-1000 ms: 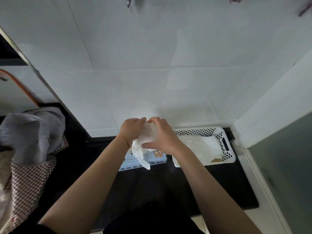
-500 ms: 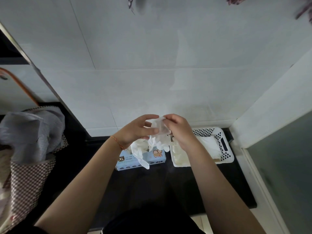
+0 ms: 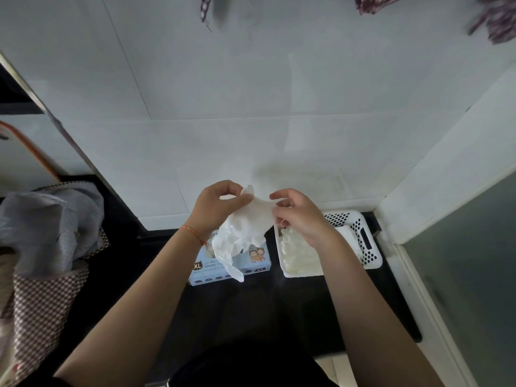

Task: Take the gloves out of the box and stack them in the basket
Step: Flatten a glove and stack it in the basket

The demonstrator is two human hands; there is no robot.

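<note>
A white disposable glove [image 3: 245, 227] hangs in the air above the light blue glove box [image 3: 212, 270], its fingers dangling down over the box. My left hand [image 3: 215, 208] pinches the glove's cuff at the upper left. My right hand [image 3: 296, 213] pinches the cuff's other side, holding it stretched between both hands. To the right of the box stands a white perforated basket [image 3: 365, 247] on the black counter, with a stack of white gloves [image 3: 298, 258] lying inside it, partly hidden by my right wrist.
A white tiled wall rises directly behind box and basket. A white side panel [image 3: 446, 174] closes the right. At the left, grey cloth [image 3: 53, 227] lies over a checked bag [image 3: 39, 311]. Dark counter [image 3: 251, 308] stretches toward me.
Both hands have lifted the glove higher and moved apart, spreading its cuff open between them. The glove's fingers now hang lower over the box.
</note>
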